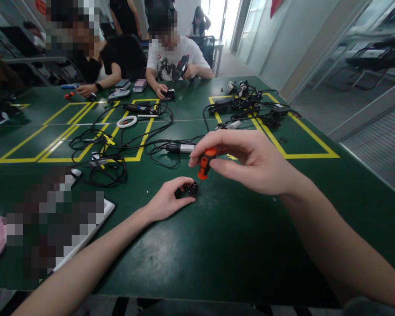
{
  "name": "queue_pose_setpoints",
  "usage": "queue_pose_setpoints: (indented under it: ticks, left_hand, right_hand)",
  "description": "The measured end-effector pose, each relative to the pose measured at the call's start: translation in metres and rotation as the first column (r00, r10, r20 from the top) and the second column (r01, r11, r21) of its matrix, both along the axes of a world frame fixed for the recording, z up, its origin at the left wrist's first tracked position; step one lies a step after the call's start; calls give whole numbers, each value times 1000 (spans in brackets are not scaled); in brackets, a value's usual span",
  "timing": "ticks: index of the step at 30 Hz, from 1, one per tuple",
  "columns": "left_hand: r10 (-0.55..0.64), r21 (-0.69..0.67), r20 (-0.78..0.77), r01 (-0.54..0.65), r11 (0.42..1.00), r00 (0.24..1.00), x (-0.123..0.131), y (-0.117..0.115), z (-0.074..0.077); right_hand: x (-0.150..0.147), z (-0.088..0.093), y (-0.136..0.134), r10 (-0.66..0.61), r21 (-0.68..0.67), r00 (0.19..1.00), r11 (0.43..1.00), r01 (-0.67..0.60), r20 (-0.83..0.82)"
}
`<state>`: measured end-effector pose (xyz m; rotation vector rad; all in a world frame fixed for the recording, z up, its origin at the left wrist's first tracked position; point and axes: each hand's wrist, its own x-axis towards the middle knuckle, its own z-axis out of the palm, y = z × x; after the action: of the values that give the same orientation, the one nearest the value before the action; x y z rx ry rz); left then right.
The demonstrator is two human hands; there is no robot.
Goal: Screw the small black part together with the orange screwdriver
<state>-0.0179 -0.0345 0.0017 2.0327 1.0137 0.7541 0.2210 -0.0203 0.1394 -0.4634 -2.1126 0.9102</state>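
Observation:
Between the thumb and fingers of my left hand [166,199] is a small black part [193,189] with a round metal-rimmed top, held down at the green tabletop [171,259]. My right hand [250,160] is raised above and to its right, its fingers closed around the orange-and-black handle of a small screwdriver [204,164]. The screwdriver points downward, and its thin shaft ends close beside the black part. Whether the tip touches the part I cannot tell.
Behind my hands lie a black-and-silver pen-shaped tool [181,148], tangled black cables [108,171] and a white ring [127,121]. More cables and plugs [240,103] are heaped at the back right. A blurred-out tray [108,208] lies left. Across the table, a person [181,57] handles a dark tool.

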Motion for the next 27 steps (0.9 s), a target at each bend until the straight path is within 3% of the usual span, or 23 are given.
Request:
queue_pose_setpoints:
  ticks: [8,12,16,18,27]
  left_hand:
    - [-31,99,-19,33,994,999,0,1,-6]
    - [-31,105,-62,38,994,998,1,0,-6]
    - [-57,150,-84,69,986,995,6,1,-8]
    - [-69,159,-91,83,984,993,6,2,-9]
    - [-41,112,-66,48,993,997,3,4,-8]
  right_hand:
    - [-8,-9,2,-7,79,996,997,14,-89]
    - [-9,-13,1,47,-171,986,982,-74,-157]
    - [-15,-24,6,108,-379,926,890,-252,-361]
    - [-19,-30,9,121,-408,897,859,-310,-426]
    - [-41,-40,2,31,-449,831,830,-332,-556]
